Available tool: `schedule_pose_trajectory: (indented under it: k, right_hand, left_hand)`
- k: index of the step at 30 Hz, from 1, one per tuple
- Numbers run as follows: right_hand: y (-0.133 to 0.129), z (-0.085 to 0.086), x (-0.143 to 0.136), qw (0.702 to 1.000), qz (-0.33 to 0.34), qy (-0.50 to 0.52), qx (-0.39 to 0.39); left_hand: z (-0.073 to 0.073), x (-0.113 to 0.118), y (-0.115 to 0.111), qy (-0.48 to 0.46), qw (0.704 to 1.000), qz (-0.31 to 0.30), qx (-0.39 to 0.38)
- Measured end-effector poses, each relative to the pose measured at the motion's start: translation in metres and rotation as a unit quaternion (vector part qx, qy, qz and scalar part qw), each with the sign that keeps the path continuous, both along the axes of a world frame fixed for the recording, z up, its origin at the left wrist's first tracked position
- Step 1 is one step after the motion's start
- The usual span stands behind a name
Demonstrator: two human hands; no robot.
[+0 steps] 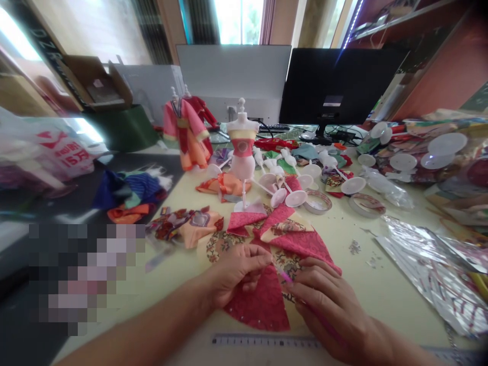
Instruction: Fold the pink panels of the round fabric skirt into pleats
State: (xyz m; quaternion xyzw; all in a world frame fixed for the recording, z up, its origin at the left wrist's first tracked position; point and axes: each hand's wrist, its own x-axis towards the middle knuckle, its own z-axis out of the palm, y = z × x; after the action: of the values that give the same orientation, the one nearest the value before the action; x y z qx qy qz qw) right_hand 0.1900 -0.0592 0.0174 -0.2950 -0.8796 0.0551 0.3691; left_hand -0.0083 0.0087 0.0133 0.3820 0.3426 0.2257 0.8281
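Over a round skirt piece made of red panels (263, 305) and patterned cream panels (224, 240), both hands work close together. My left hand (240, 267) is closed, thumb and forefinger pinched above the cloth; what they hold is too small to make out. A thin pink pen-like tool (285, 277) sits in my closed right hand (330, 300), its tip pointing toward the left fingertips. Small shiny dots line the red panel's lower edge. Behind the skirt stands a white mini dress form (244, 165) wearing a red and cream band.
A ruler (263, 340) lies along the near edge. Small loose bits (354, 247) and a silvery plastic packet (430, 274) are at right. Tape rolls (318, 202), several toppled doll stands (353, 185), dressed forms (185, 129) and two monitors (339, 91) stand farther back.
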Motion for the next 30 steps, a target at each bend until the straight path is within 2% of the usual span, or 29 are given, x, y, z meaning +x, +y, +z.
schedule_pose_trajectory:
  k: [30]
  right_hand:
    - [0.0009, 0.0016, 0.0029, 0.999, -0.019, -0.007, 0.03]
  left_hand:
    - [-0.0006, -0.0003, 0.0018, 0.016, 1.0, -0.003, 0.001]
